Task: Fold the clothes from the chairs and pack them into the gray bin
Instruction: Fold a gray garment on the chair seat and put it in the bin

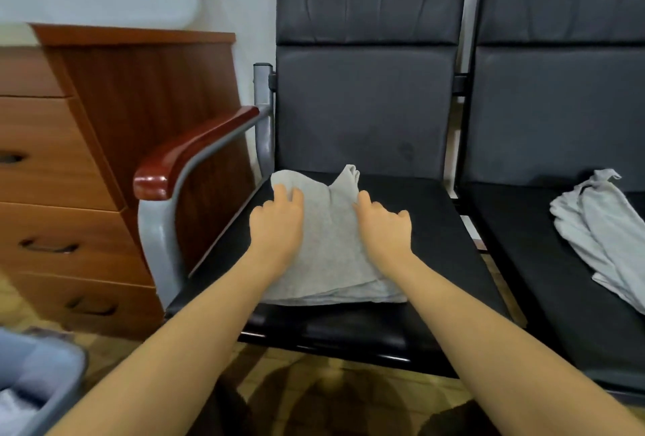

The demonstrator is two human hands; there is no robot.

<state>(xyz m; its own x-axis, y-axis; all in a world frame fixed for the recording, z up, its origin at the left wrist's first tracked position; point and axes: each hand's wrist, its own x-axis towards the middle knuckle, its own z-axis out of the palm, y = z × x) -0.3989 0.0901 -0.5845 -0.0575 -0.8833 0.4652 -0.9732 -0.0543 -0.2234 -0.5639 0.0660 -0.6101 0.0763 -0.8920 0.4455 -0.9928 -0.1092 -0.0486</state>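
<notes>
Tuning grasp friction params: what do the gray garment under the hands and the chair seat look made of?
Gray garment: soft matte knit, likely cotton jersey; it drapes and creases.
Chair seat: black padded upholstery, likely faux leather; faint sheen, wrinkled backrest panels.

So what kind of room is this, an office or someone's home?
Probably an office or waiting area: joined black padded chairs with a wood-capped armrest, a wooden drawer cabinet beside them. The gray garment being folded looks brought in.
</notes>
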